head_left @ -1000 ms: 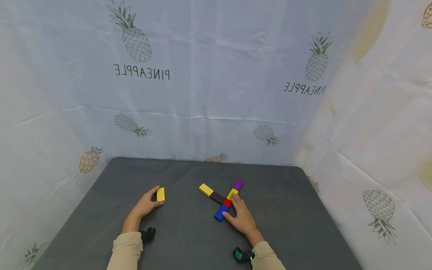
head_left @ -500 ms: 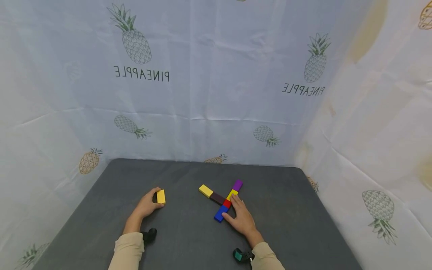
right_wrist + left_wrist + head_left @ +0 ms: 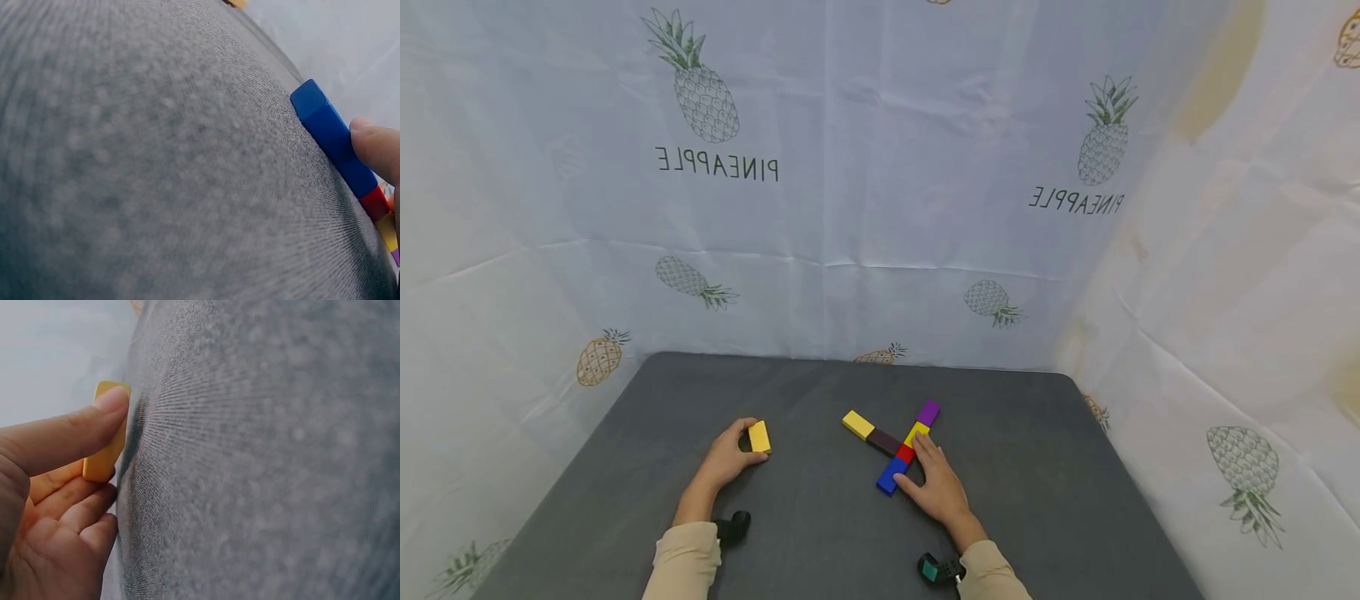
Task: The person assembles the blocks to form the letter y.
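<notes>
My left hand (image 3: 724, 458) pinches a yellow block (image 3: 760, 437) between thumb and fingers at the left side of the table. In the left wrist view the thumb presses one face of this yellow block (image 3: 105, 464). My right hand (image 3: 942, 487) rests at a diagonal row of blocks, fingers fairly straight. Its thumb touches the blue block (image 3: 890, 479), also clear in the right wrist view, and its fingertips lie at a bright yellow block (image 3: 914, 432). Between those sits a red block (image 3: 906, 452); a purple block (image 3: 928, 412) ends the row.
A dark brown block (image 3: 885, 442) and a pale yellow block (image 3: 857, 425) branch off the row toward the back left. The dark grey table (image 3: 820, 517) meets a pineapple-print curtain (image 3: 880, 208) at its back. Each wrist wears a black camera (image 3: 733, 527).
The yellow block in my left hand has shifted slightly to the right and turned a little, with its near end swinging right. My right hand stays in place on the row.
</notes>
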Demonstrator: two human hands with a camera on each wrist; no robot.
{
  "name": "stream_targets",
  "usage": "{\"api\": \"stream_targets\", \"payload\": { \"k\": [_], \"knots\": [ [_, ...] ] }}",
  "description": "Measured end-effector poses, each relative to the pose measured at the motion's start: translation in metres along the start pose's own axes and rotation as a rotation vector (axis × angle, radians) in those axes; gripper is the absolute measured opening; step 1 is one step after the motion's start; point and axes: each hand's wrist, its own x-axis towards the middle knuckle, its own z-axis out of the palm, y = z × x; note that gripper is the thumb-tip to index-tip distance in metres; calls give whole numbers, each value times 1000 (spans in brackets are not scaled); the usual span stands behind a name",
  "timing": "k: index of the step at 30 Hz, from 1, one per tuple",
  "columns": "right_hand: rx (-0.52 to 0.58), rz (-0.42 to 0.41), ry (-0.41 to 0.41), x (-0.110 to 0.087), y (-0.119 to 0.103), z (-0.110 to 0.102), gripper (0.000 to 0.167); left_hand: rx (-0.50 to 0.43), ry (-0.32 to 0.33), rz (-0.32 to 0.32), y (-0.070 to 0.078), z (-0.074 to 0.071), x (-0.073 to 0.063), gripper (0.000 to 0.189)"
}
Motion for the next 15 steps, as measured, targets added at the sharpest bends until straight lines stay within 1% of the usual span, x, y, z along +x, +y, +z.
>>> {"api": "stream_targets", "payload": {
  "k": [2,4,9,12,15],
  "knots": [
    [-2,-1,0,0,0,0,80,-21,-6,3,1,0,0,74],
    [-1,-3,0,0,0,0,80,-61,-19,8,2,1,0,75],
    [0,-6,4,0,0,0,80,-215,-58,11,5,1,0,78],
    [-2,-7,4,-1,0,0,80,-289,-71,14,11,0,-2,77],
    [0,-10,5,-1,0,0,80,-328,-90,33,17,-1,-4,78]
  ]
}}
